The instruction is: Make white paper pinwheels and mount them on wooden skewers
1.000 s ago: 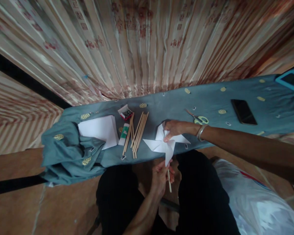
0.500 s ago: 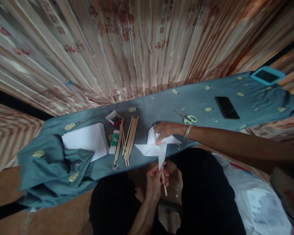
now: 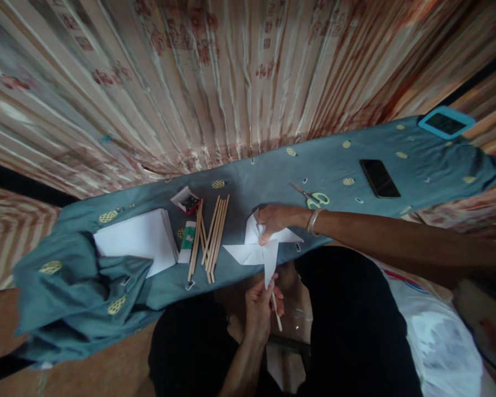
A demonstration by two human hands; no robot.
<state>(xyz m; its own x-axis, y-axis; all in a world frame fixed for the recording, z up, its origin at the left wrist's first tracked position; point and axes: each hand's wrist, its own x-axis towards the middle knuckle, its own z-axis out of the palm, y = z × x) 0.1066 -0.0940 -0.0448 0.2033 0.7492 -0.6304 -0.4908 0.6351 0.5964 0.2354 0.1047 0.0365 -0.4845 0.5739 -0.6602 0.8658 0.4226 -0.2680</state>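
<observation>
A white paper pinwheel [image 3: 252, 251] lies at the near edge of a table draped in blue-grey cloth [image 3: 273, 176]. My right hand [image 3: 275, 219] pinches down on the pinwheel's centre, fingers closed together. Below the table edge, over my lap, my left hand [image 3: 259, 300] is closed round a thin wooden stick [image 3: 276, 313] that runs up under the pinwheel's lower blade.
Left of the pinwheel lie several wooden sticks [image 3: 211, 237], a glue stick [image 3: 187, 242], a small open box [image 3: 186, 200] and a stack of white paper [image 3: 138, 245]. Scissors [image 3: 314, 197], a dark phone [image 3: 379, 178] and a blue-cased device [image 3: 445, 122] are to the right. A curtain hangs behind.
The view has drifted, so the table contents sit further left and slightly lower. Both hands keep the same grip on the pinwheel and the stick.
</observation>
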